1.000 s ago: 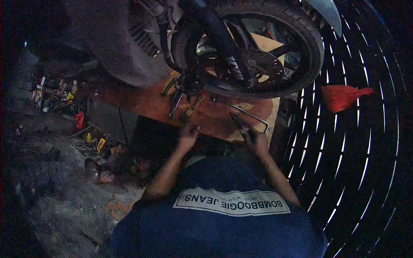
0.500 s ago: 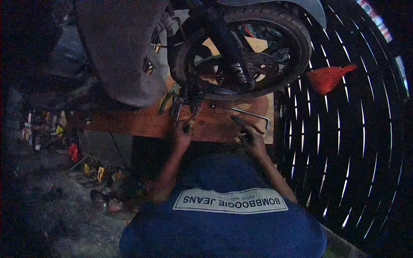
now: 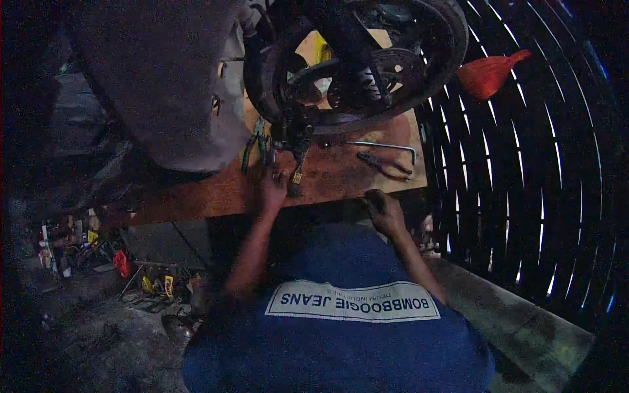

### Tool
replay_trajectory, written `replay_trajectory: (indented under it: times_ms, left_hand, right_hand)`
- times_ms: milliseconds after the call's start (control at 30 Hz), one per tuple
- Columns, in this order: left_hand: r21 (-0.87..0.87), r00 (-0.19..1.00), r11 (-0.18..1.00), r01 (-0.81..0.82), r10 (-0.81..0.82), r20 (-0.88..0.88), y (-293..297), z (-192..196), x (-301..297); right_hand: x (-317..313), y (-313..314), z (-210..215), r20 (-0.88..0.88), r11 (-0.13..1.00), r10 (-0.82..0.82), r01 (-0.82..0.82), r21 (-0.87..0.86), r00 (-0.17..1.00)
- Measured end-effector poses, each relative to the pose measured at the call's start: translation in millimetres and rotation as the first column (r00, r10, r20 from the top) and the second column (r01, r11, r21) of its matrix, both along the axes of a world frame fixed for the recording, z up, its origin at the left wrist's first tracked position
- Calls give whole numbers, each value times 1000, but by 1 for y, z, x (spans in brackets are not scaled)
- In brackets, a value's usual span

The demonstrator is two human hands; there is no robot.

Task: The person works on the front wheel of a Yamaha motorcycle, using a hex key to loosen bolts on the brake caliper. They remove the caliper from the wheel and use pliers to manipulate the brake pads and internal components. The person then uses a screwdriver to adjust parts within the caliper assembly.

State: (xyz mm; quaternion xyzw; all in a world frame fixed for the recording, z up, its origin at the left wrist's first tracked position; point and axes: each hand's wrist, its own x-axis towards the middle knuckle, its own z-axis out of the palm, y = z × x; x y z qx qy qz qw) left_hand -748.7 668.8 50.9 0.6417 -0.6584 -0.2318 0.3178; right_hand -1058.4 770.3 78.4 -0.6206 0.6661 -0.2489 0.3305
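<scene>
A motorcycle front wheel (image 3: pixel 452 72) stands over a wooden bench top (image 3: pixel 196 200). A dark brake caliper (image 3: pixel 298 128) hangs beside the wheel, a pale-tipped flat part (image 3: pixel 297 177) sticking out below it. My left hand (image 3: pixel 273 192) is just left of that part, fingers raised toward the caliper; dimness hides whether they grip anything. My right hand (image 3: pixel 388 215) is at the bench's front edge, fingers loosely bent and apart, with nothing visible in them. Beyond it lie pliers (image 3: pixel 386 166) and an L-shaped metal rod (image 3: pixel 383 145). Green-handled pliers (image 3: pixel 247 152) rest left of the caliper.
A large grey body panel (image 3: pixel 157 85) overhangs the bench at left. At right, a red funnel-shaped thing (image 3: pixel 486 75) hangs by a slatted wall (image 3: pixel 517 170). Assorted items, including a red one (image 3: pixel 121 263), stand on the floor at lower left.
My right hand has let go of the pliers, which now lie on the bench, and has drawn back to the edge. My left hand has moved off the pale-tipped part. The view has shifted.
</scene>
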Motion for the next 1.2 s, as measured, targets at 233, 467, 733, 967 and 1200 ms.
replay_trajectory:
  times_ms: [233,467,733,967,1200]
  left_hand:
    - [-73,998,997,33,-37,-58,-12,-27,8]
    - [-303,974,951,-56,119,192,-1,-62,21]
    - [-374,910,889,-266,360,208,-16,-92,66]
    - [59,851,955,-290,229,473,-25,-74,77]
    - [-471,903,880,-63,251,349,8,-23,60]
  right_hand:
    - [-7,-1,-7,-34,998,21,-23,-53,999]
    - [-9,-39,24,-89,966,222,-231,-115,971]
    - [1,-55,86,5,959,226,-223,173,974]
    - [-7,-51,36,-83,928,373,-370,54,924]
    - [4,-48,44,-79,926,356,-340,164,931]
